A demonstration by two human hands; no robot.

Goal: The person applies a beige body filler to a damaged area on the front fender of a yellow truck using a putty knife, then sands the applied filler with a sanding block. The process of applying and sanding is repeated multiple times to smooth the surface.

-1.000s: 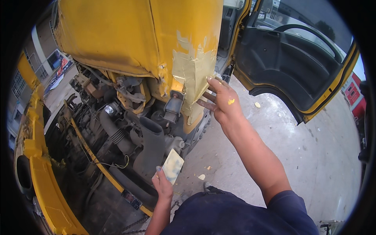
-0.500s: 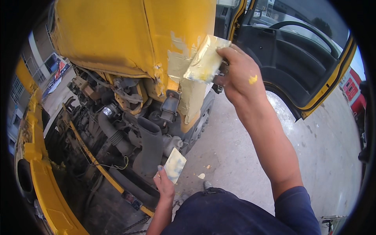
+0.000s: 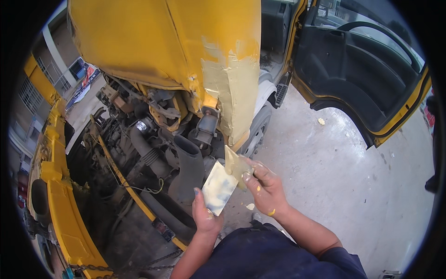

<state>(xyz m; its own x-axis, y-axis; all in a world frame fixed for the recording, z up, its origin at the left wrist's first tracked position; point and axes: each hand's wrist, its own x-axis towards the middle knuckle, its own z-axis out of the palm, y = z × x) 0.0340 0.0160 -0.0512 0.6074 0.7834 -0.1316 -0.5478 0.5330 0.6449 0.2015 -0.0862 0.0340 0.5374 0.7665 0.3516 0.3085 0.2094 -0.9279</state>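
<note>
Left hand [image 3: 207, 217] grasps a smeared plate [image 3: 220, 187]; right hand [image 3: 269, 189] grips a spreader [image 3: 236, 162] at the plate's right edge — contact, I cannot tell. The puttied yellow cab [image 3: 139, 42] stands farther off.

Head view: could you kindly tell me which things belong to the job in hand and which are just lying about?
In the job:
cream-smeared plate, in the left hand
cream-smeared spreader, in the right hand
cream-coated yellow cab corner

Lying about:
pale lump on the ground
red, white and blue sheet
</note>
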